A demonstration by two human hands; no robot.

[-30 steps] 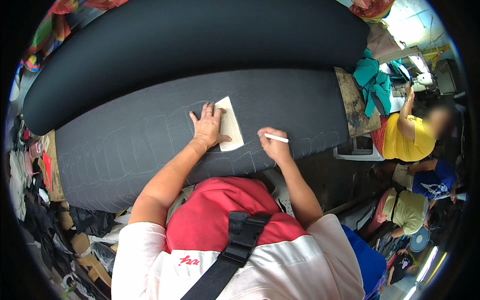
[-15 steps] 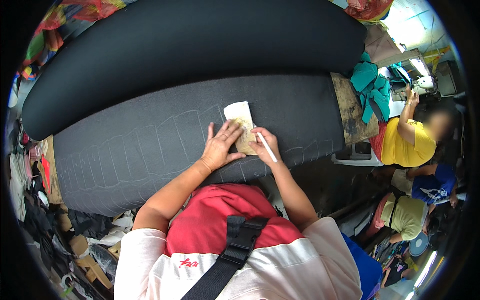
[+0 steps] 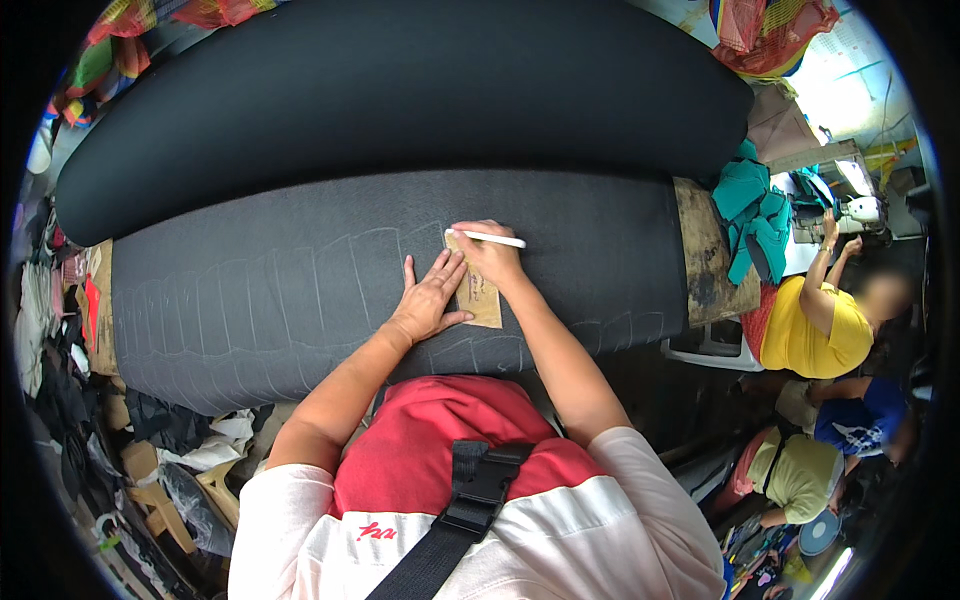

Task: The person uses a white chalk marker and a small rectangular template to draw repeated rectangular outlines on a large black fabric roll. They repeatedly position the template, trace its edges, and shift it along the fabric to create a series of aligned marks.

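A wide sheet of dark grey fabric (image 3: 250,300) lies flat on the table, marked with a row of pale traced outlines. My left hand (image 3: 428,300) presses flat on a small tan cardboard template (image 3: 483,298) lying on the fabric. My right hand (image 3: 487,252) sits at the template's upper edge and grips a white marking pencil (image 3: 496,239), held almost level with its tip at the template's top left corner. Most of the template is hidden under both hands.
A big roll of black material (image 3: 400,90) lies behind the fabric. Teal cloth (image 3: 755,210) is heaped on the table's worn right end (image 3: 705,260). A person in yellow (image 3: 815,320) sits at right; others sit lower. Scraps and clutter (image 3: 60,400) fill the left floor.
Both hands and the template have shifted along the fabric. My right hand, apart from the template a second ago, now rests on its upper edge with the pencil.
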